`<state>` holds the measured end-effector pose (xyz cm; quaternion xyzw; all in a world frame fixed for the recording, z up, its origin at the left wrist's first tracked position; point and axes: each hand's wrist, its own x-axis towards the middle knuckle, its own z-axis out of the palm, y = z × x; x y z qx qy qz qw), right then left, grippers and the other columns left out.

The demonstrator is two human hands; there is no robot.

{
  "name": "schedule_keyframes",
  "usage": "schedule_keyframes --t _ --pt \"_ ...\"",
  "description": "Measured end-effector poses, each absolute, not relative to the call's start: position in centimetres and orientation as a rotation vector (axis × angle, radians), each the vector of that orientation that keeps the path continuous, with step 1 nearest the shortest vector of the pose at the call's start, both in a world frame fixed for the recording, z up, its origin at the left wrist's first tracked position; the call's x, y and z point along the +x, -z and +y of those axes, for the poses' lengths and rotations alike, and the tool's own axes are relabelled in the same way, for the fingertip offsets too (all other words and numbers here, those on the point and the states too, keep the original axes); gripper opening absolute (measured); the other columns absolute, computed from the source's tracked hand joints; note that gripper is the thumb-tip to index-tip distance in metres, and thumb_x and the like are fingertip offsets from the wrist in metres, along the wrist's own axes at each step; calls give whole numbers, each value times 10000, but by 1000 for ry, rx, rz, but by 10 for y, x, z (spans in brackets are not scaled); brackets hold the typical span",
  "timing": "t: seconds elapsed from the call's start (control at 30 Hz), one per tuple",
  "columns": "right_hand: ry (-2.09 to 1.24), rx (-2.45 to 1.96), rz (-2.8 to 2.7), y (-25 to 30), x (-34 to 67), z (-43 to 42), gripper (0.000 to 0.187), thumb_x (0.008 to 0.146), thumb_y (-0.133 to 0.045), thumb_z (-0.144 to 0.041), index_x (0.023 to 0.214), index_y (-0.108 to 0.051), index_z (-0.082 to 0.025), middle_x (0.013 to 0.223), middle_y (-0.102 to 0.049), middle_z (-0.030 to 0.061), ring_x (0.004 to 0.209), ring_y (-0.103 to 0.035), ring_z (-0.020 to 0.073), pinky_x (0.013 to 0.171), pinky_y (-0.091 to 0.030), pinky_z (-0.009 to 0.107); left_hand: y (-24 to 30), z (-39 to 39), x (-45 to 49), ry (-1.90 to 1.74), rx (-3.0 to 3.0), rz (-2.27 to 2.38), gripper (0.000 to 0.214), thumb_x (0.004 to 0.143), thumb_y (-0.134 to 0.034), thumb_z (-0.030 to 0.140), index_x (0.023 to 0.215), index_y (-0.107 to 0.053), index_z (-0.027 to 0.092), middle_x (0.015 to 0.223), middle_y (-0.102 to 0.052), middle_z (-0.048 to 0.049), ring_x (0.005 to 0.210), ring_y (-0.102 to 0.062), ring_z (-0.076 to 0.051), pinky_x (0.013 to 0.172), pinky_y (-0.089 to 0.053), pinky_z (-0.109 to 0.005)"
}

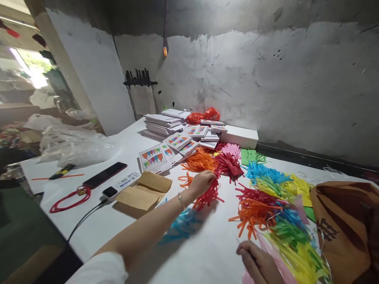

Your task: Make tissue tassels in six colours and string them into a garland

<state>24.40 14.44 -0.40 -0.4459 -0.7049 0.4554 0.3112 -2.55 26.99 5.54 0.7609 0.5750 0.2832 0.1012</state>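
Note:
My left hand (204, 183) reaches over the table with its fingers closed on a red paper tassel (207, 197), whose cut strips hang below the fingertips. A blue paper tassel (185, 225) lies partly hidden under my left forearm. Near the front edge, my right hand (257, 260) is closed, and a thin white end, seemingly string (237, 239), pokes out of its fingertips. Beside it lie orange fringed strips (254, 213), with green ones (288, 234) and yellow ones (306, 256) further right. Behind my left hand are an orange tassel (199, 159) and a dark red tassel (229, 165).
Printed cards (154, 159) and stacked white packs (162, 126) stand at the back, near a white box (239, 136). On the left lie an open brown paper envelope (145, 193), a phone (105, 174), a cutter (62, 171) and plastic bags (77, 142). A brown bag (340, 221) borders the right.

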Motion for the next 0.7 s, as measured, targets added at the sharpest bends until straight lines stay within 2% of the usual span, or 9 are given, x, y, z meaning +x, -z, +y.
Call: schedule_keyframes --t 0.13,0.23,0.27,0.33,0.4,0.47,0.53,0.6,0.7 --pt "-1171 -1184 -1328 -19 241 138 455 870 -602 -659 1054 -614 -243 836 -568 13 705 -519 148 644 -434 255 -40 196 -9 -983 2442 1261 234 991 -480 196 1004 -712 172 1018 -731 -115 936 -681 -207 827 -548 -320" --pt "-1275 -1093 -1248 -29 237 133 529 827 -703 -600 1198 -552 -254 786 -490 -28 631 -449 117 552 -368 221 -34 148 3 -1013 2546 878 238 979 -486 176 1075 -703 188 985 -751 -130 867 -697 -209 763 -532 -304" --pt "-1301 -1067 -1284 -31 236 131 478 843 -694 -584 1150 -572 -238 748 -463 -38 605 -419 111 532 -343 219 -34 137 6 -982 2536 813 243 978 -485 165 1086 -701 198 977 -757 -126 854 -699 -204 759 -526 -297" --pt "-1290 -1037 -1398 -33 233 128 352 898 -640 -552 927 -600 -204 702 -450 -35 603 -401 112 542 -332 231 -36 122 11 -923 2444 799 226 964 -507 155 1045 -710 214 998 -758 -116 862 -692 -197 773 -518 -290" --pt "-1236 -1041 -1499 -33 231 124 367 944 -585 -515 769 -559 -194 675 -455 -28 614 -403 116 568 -335 244 -40 115 14 -988 2257 912 180 948 -539 173 959 -713 217 1067 -738 -110 935 -672 -206 830 -510 -305" --pt "-1211 -1044 -1550 -31 228 121 359 961 -566 -490 763 -561 -190 687 -483 -23 631 -421 119 590 -343 248 -44 113 17 -1096 2009 1076 155 955 -551 229 948 -706 218 1154 -702 -106 1059 -633 -226 925 -484 -340" --pt "-1229 -1017 -1542 -29 225 118 341 955 -577 -480 780 -579 -188 692 -501 -24 637 -436 117 598 -352 244 -44 112 23 -1069 1811 1129 196 979 -533 307 1026 -703 221 1156 -694 -95 1083 -615 -224 958 -464 -351" --pt "-1265 -969 -1511 -26 222 117 332 943 -594 -474 775 -597 -187 680 -514 -25 630 -453 116 590 -366 237 -41 113 32 -918 1648 1056 281 976 -537 408 1034 -714 197 1036 -717 -82 953 -633 -203 867 -483 -320" --pt "-1230 -979 -1452 -21 223 119 269 917 -635 -450 849 -655 -191 683 -553 -22 618 -501 120 563 -402 223 -32 118 45 -813 1310 955 394 881 -653 532 916 -725 146 802 -704 -43 692 -581 -137 658 -449 -242"
